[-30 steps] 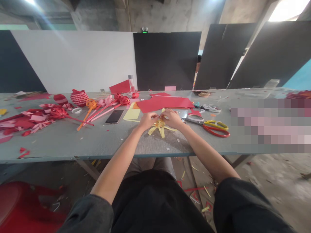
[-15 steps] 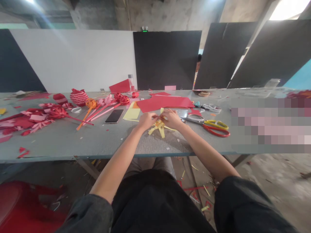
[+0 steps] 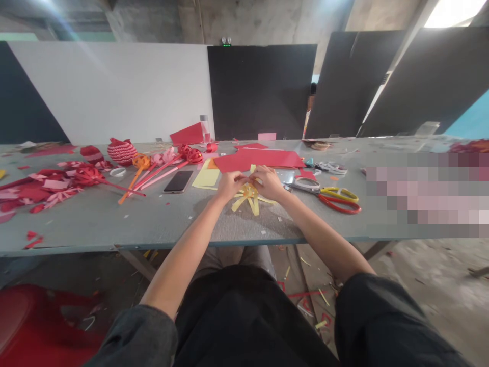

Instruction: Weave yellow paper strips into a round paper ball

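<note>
Several yellow paper strips (image 3: 252,205) fan out from an orange-yellow centre on the table, just in front of me. My left hand (image 3: 230,185) pinches at the strips' upper left side. On the other side my right hand (image 3: 267,182) has its fingers closed at the same paper, its fingertips close to those of the left. One strip end sticks up between the hands. Yellow paper sheets (image 3: 206,176) lie left of my left hand, and a large red sheet (image 3: 260,160) lies behind both hands.
Scissors with red and yellow handles (image 3: 339,200) lie to the right, a phone (image 3: 179,181) to the left. Red and pink paper flowers (image 3: 57,183) and an orange one (image 3: 141,162) cover the table's left side. A red stool (image 3: 23,326) stands at lower left.
The strips' orange-yellow centre shows more clearly between the hands. Both hands have shifted very slightly, still at the paper. The whole view has moved a little.
</note>
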The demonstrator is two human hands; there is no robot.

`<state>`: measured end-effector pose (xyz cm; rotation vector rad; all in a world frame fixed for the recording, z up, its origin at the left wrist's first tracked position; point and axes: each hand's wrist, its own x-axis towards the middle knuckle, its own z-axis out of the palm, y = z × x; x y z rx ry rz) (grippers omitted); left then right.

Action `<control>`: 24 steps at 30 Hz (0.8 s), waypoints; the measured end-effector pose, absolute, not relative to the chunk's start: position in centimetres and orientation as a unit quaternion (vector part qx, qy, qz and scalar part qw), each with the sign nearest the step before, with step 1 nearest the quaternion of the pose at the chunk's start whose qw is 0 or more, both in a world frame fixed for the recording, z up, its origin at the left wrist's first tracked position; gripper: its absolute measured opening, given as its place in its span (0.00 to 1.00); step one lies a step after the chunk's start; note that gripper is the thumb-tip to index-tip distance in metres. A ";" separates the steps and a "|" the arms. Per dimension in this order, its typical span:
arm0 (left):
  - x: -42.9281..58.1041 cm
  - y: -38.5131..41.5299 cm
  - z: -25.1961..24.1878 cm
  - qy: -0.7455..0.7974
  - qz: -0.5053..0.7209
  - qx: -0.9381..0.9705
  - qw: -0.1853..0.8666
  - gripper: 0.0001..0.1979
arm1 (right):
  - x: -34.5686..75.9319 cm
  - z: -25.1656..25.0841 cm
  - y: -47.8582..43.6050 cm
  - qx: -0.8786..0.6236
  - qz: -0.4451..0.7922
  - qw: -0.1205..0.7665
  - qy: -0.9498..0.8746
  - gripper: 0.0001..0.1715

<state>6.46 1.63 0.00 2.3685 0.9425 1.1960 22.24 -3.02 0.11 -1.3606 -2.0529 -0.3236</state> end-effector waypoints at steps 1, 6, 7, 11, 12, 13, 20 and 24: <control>6.5 1.5 0.1 0.329 0.423 0.829 0.160 0.11 | 22.3 0.1 -2.9 -0.517 -0.128 0.324 -0.782 0.11; 6.7 1.4 0.2 0.348 0.435 0.819 0.136 0.10 | 22.6 0.0 -2.9 -0.532 -0.117 0.334 -0.769 0.13; 6.7 1.4 0.2 0.346 0.432 0.822 0.134 0.10 | 22.6 0.0 -3.0 -0.537 -0.113 0.337 -0.765 0.13; 6.5 1.4 0.1 0.332 0.410 0.840 0.123 0.10 | 22.7 -0.1 -3.0 -0.550 -0.086 0.349 -0.754 0.12; 6.5 1.4 0.1 0.333 0.411 0.840 0.120 0.10 | 22.7 -0.2 -2.9 -0.551 -0.074 0.355 -0.751 0.11; 6.5 1.5 0.0 0.334 0.414 0.839 0.118 0.10 | 22.7 -0.2 -2.8 -0.552 -0.060 0.364 -0.748 0.11; 6.6 1.4 -0.2 0.330 0.415 0.839 0.121 0.11 | 22.7 -0.3 -2.5 -0.553 0.021 0.430 -0.713 0.09; 6.7 1.1 0.0 0.334 0.411 0.842 0.100 0.11 | 22.7 -0.1 -2.7 -0.543 0.027 0.451 -0.708 0.10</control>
